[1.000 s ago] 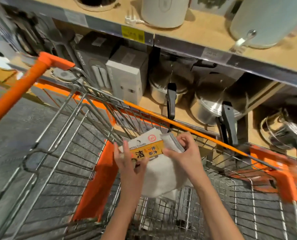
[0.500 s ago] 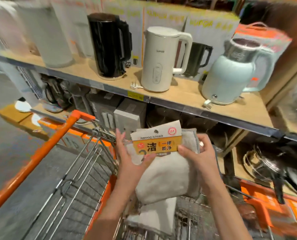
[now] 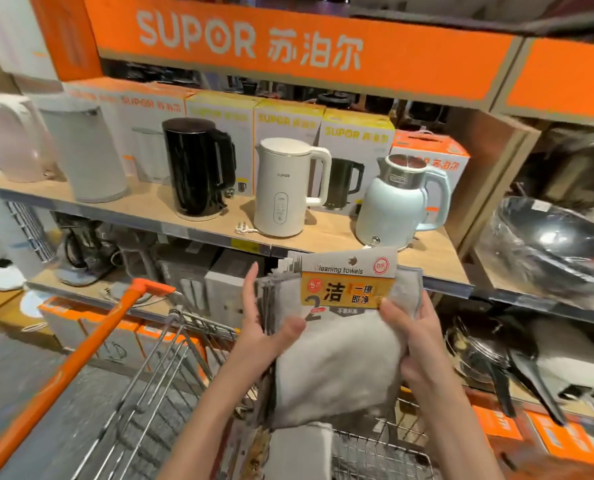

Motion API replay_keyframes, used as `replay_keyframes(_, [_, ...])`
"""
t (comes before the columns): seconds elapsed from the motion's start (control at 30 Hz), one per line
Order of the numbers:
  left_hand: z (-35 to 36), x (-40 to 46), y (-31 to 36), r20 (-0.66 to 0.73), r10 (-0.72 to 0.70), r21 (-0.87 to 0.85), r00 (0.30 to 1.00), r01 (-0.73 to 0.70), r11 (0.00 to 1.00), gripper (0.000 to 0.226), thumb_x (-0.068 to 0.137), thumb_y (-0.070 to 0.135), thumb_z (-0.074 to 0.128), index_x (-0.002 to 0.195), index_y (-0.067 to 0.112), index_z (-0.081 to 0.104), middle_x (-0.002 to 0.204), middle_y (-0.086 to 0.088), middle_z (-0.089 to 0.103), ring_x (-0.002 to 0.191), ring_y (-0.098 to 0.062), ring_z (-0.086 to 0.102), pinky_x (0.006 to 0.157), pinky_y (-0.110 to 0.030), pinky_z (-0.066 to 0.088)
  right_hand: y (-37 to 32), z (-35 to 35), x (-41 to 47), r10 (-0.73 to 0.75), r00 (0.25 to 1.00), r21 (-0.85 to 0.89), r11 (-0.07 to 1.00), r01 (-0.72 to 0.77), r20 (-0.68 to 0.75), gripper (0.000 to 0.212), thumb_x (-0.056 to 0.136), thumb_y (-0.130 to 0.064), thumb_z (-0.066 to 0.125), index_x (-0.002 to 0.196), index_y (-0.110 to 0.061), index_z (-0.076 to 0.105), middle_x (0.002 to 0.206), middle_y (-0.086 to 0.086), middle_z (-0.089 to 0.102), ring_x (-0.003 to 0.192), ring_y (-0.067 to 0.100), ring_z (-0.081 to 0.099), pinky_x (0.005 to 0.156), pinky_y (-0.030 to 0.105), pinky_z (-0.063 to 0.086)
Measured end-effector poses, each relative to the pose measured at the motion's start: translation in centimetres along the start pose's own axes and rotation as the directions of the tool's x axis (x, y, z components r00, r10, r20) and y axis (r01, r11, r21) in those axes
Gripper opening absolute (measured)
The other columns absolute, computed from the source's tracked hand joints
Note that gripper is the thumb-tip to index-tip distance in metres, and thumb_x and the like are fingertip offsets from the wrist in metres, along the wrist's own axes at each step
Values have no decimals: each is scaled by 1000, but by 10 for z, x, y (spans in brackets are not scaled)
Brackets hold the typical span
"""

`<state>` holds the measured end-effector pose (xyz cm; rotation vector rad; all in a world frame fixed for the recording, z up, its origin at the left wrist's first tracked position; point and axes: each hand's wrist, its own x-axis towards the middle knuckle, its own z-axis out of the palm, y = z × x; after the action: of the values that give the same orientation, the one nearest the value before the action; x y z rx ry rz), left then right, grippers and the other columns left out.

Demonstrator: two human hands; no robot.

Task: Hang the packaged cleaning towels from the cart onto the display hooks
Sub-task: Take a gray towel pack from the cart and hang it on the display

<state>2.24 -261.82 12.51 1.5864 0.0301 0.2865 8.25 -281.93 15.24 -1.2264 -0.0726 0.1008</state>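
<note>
**Towel packs held up over the cart, in front of the kettle shelf**

Orange SUPOR banner (image 3: 250, 43) runs across the top of the shelving. Wooden shelf (image 3: 437, 258) below it carries boxed stock at the back and display kettles in front: black kettle (image 3: 198, 168), white kettle (image 3: 285, 188), pale blue kettle (image 3: 396, 209). Wok (image 3: 548, 244) in the next bay to the right.

Shopping cart (image 3: 170, 372), wire basket with orange handle, sits low in view. More folded towels (image 3: 299, 452) lie in it.

Stack of packaged cleaning towels (image 3: 337, 341) is held above the cart, upright, yellow label card facing the camera.

Left hand (image 3: 264, 327) grips the stack's left edge, thumb across the front, fingers extended up behind. Right hand (image 3: 413, 337) pinches the right side, thumb on the card's lower corner.
</note>
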Motion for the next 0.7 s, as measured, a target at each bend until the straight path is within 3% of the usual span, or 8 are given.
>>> replay_keyframes(0.1, [4, -7, 22, 20, 68, -53, 997, -67, 996, 132, 32, 81, 71, 138, 57, -4, 114, 55, 14, 105, 37, 30, 90, 0, 32, -19, 2, -10, -86, 996, 16, 996, 86, 4, 103, 19, -37, 94, 112, -17, 56, 96, 8, 73, 85, 24, 71, 63, 29, 57])
replay_keyframes(0.17, [6, -10, 34, 44, 127, -88, 991, -122, 989, 130, 37, 75, 75, 138, 57, -5, 125, 45, 24, 111, 29, 38, 82, 2, 37, -36, 4, -16, -153, 988, -9, 988, 153, 12, 104, 20, -39, 94, 114, -16, 55, 94, 6, 74, 82, 22, 71, 62, 28, 57])
replay_keyframes(0.23, [8, -10, 52, 54, 181, -90, 982, -176, 980, 131, 43, 72, 77, 142, 50, -5, 138, 34, 29, 121, 13, 44, 88, -4, 42, -55, 5, -21, -233, 972, -31, 972, 234, 32, 106, 27, -36, 93, 121, -9, 52, 93, 7, 73, 81, 21, 71, 63, 28, 56])
replay_keyframes(0.3, [11, -7, 72, 21, 256, -44, 966, -255, 966, 126, 46, 70, 77, 143, 42, 1, 143, 12, 36, 125, 2, 45, 94, -7, 41, -73, 5, -24, -309, 950, -33, 950, 310, 37, 110, 27, -37, 93, 123, -4, 50, 91, 4, 72, 80, 19, 70, 63, 27, 56])
replay_keyframes(0.37, [15, -1, 89, 2, 345, -27, 938, -345, 938, 122, 43, 71, 77, 132, 52, -4, 147, -1, 31, 132, -4, 38, 102, -9, 35, -87, 6, -25, -361, 932, -32, 932, 362, 19, 117, 21, -43, 93, 122, -6, 49, 89, 1, 72, 80, 15, 69, 63, 25, 56])
replay_keyframes(0.53, [16, 11, 105, 118, 347, -90, 931, -338, 937, 126, 36, 76, 75, 124, 60, -14, 144, 2, 36, 134, -11, 38, 113, -31, 29, -106, 8, -22, -379, 924, -91, 920, 382, 45, 117, 23, -43, 93, 124, -4, 48, 97, 6, 69, 87, 21, 68, 66, 28, 57])
replay_keyframes(0.6, [18, 12, 105, 116, 382, -100, 917, -372, 923, 123, 43, 75, 74, 130, 58, -11, 148, -2, 31, 135, -14, 38, 113, -40, 31, -108, 9, -21, -376, 924, -110, 918, 381, 65, 103, 37, -33, 91, 126, -7, 48, 104, 9, 67, 92, 23, 68, 67, 28, 56])
replay_keyframes(0.7, [22, 11, 104, 27, 361, -180, 932, -351, 919, 109, 51, 58, 82, 129, 68, 6, 151, 6, 24, 134, -13, 39, 110, -45, 35, -105, 11, -21, -387, 920, -105, 915, 391, 56, 62, 61, -17, 75, 119, -20, 51, 104, 5, 69, 90, 20, 69, 66, 27, 56])
